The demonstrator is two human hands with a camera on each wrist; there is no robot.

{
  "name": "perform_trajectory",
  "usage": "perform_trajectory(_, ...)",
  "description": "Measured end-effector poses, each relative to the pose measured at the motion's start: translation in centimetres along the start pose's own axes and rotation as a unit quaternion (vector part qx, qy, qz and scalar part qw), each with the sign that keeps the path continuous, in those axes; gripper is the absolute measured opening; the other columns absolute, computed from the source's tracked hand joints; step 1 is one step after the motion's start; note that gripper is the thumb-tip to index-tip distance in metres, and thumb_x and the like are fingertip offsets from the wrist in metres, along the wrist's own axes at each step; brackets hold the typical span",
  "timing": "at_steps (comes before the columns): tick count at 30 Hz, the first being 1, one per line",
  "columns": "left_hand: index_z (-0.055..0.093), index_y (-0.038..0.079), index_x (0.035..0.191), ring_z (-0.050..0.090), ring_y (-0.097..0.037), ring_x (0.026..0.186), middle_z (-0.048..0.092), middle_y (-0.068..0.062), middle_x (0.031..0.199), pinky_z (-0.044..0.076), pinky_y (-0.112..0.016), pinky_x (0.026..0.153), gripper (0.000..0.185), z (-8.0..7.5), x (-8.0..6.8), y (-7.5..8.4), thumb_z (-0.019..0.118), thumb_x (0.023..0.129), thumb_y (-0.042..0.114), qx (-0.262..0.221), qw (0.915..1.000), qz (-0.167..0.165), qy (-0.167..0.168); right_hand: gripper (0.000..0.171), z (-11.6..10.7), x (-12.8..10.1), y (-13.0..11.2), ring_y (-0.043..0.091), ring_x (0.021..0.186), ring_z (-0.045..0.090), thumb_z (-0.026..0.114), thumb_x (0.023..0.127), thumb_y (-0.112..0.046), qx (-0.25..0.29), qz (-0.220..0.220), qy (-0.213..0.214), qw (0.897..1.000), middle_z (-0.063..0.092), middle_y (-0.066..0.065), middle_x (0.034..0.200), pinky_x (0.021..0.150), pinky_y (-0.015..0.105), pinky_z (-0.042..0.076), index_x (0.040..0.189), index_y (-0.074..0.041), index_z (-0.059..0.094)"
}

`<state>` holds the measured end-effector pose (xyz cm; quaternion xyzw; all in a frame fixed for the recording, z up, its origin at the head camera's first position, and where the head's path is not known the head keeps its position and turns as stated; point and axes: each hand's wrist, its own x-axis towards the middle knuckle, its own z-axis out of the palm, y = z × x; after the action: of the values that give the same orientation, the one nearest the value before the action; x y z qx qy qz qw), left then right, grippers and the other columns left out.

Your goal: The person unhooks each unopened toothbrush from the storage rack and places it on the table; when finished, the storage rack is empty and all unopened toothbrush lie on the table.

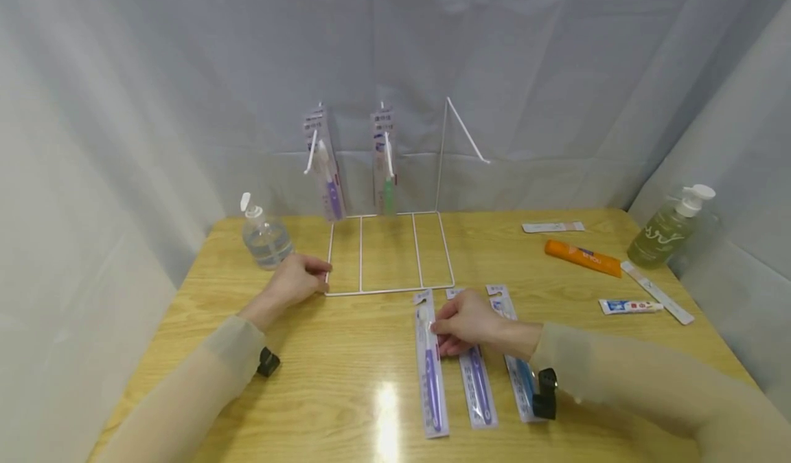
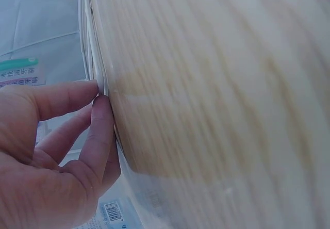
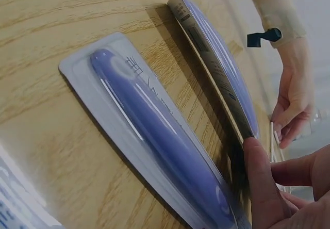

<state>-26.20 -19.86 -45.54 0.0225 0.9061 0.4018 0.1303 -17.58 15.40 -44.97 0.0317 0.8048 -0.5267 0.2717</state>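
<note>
Left hand (image 1: 296, 279) pinches white wire display rack (image 1: 389, 251) at its 8 o'clock base corner on wooden desk (image 1: 346, 367). Right hand (image 1: 466, 322) grips leftmost purple toothbrush blister pack (image 1: 430, 367), edge tilted off desk. Step: picking up pack; next likely lift toward empty hook at rack's 1 o'clock.

Wooden table (image 1: 346, 380) — toothbrush packs (image 1: 430, 367), rack (image 1: 389, 253), bottles (image 1: 266, 240).

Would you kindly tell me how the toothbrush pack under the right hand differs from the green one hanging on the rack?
The purple toothbrush pack lies on the table, one edge tilted up in the wrist view; the green toothbrush pack hangs upright on the white wire rack. The purple one is pinched by the right hand; the green one is untouched. Their brush colours differ. Both are long blister packs.
</note>
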Motion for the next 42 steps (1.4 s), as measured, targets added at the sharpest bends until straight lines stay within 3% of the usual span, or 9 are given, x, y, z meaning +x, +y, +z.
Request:
perform_trajectory(10,0.073,-0.002,0.141,0.073,-0.033,0.117,0.078,-0.024,0.132,0.065,-0.042,0.104,0.052,-0.1,-0.2,0.1,0.081,0.089,0.002,0.002,1.0,0.006,0.0,0.014,-0.8,-1.0,0.3,0.013,0.062,0.076,0.077,0.098,-0.005,0.001,-0.02,-0.011,1.0,0.083,0.015,0.082,0.06,0.028,0.068,0.105,0.006,0.081)
perform_trajectory(17,0.073,-0.002,0.141,0.073,-0.031,0.115,0.078,-0.024,0.132,0.066,-0.039,0.102,0.052,-0.2,-0.3,0.1,0.081,0.09,0.001,-0.001,1.0,0.004,0.001,0.024,-3.1,0.1,-1.2,0.014,0.071,0.079,0.074,0.104,-0.007,0.018,-0.085,0.021,0.996,0.084,0.023,0.098,0.069,0.03,0.071,0.121,0.011,0.076)
perform_trajectory(22,0.074,-0.001,0.14,0.072,-0.033,0.119,0.078,-0.023,0.134,0.064,-0.047,0.109,0.052,-0.1,-0.2,0.0,0.081,0.09,0.002,0.004,1.0,0.002,0.002,0.034,-5.1,2.0,-4.3,0.012,0.083,0.08,0.071,0.106,-0.007,0.052,-0.163,0.062,0.983,0.081,0.031,0.118,0.08,0.03,0.072,0.132,0.014,0.069)
perform_trajectory(29,0.074,0.0,0.141,0.071,-0.038,0.125,0.077,-0.024,0.138,0.06,-0.053,0.116,0.051,0.0,-0.1,0.0,0.081,0.09,0.003,0.007,1.0,0.001,0.001,0.03,-6.7,5.2,-9.9,0.008,0.088,0.078,0.072,0.103,-0.003,0.05,-0.296,0.134,0.944,0.079,0.034,0.123,0.082,0.018,0.067,0.128,0.014,0.072)
perform_trajectory(34,0.074,0.0,0.14,0.071,-0.038,0.126,0.077,-0.023,0.137,0.06,-0.053,0.116,0.051,0.0,0.0,0.1,0.08,0.09,0.003,0.008,1.0,0.002,0.003,0.029,-7.0,6.8,-13.8,0.005,0.09,0.074,0.076,0.102,-0.005,0.011,-0.343,0.184,0.921,0.08,0.03,0.125,0.085,0.014,0.062,0.128,0.008,0.075)
perform_trajectory(36,0.074,0.0,0.14,0.071,-0.038,0.126,0.077,-0.023,0.138,0.059,-0.053,0.117,0.05,0.0,0.0,0.2,0.08,0.09,0.004,0.007,1.0,0.006,0.002,0.03,-7.1,7.2,-15.2,0.009,0.095,0.075,0.077,0.102,-0.007,-0.001,-0.346,0.195,0.918,0.081,0.027,0.127,0.09,0.018,0.062,0.129,0.006,0.075)
perform_trajectory(42,0.075,-0.001,0.139,0.07,-0.041,0.128,0.077,-0.024,0.139,0.057,-0.056,0.12,0.049,-0.1,-0.1,0.2,0.079,0.09,0.003,0.005,1.0,0.007,0.005,0.03,-6.3,8.3,-18.3,0.028,0.112,0.078,0.079,0.103,-0.01,-0.006,-0.322,0.192,0.927,0.081,0.02,0.131,0.105,0.037,0.066,0.132,-0.001,0.076)
